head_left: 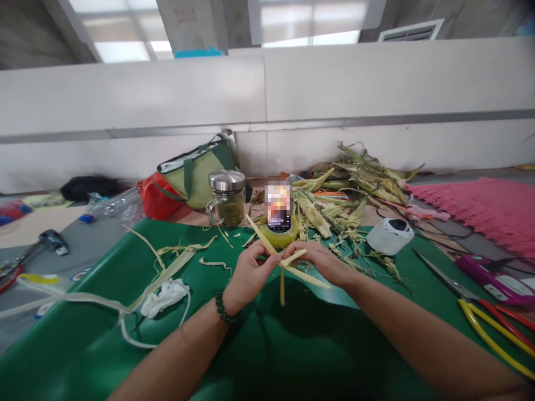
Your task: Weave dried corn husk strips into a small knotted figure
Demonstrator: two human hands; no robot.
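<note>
Single head-worn view, close, forward and down over green sheet

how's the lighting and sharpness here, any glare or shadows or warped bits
In the head view, the windows are nearly washed out and the jar's steel lid catches highlights; in the head view, dark shadow lies on the green sheet; also in the head view, the phone is partly pixelated and the scissors look stretched.

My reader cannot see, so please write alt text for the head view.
A person's left hand and right hand hold crossed pale strips over a green mat. Beyond them, a phone stands at a yellow roll, between a lidded glass mug on the left and husks on the right.
</note>
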